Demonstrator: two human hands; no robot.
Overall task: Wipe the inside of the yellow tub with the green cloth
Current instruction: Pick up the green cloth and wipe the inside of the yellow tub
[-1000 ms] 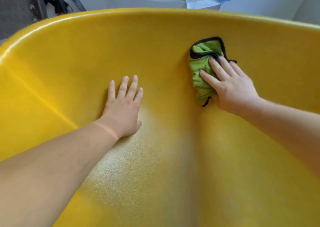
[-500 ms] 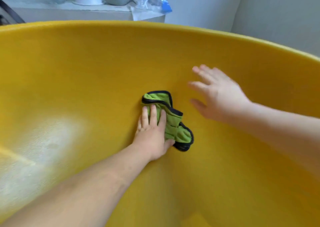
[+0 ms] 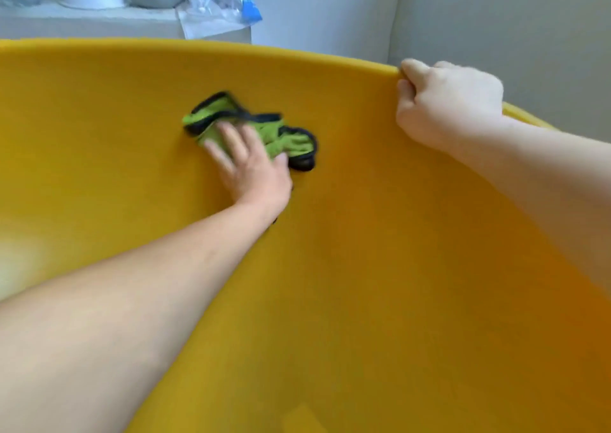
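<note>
Left hand (image 3: 256, 171) flat on cloth (image 3: 281, 138), fingers (image 3: 231, 144) spread, pressing it against far inner wall of tub (image 3: 363, 234), below the rim. Cloth bunched, blurred. Right hand (image 3: 449, 101) curled shut over tub rim, bracing.

Risks, as judged: cloth is only pressed, not gripped, so a fast stroke could let it slide out from under the palm and drop to the tub bottom. If the rim grip loosens, the tub may shift.

Room: wall open left and below; rim bounds strokes above, right hand bounds them rightward. Shelf (image 3: 99, 22) clutter sits behind the rim.
</note>
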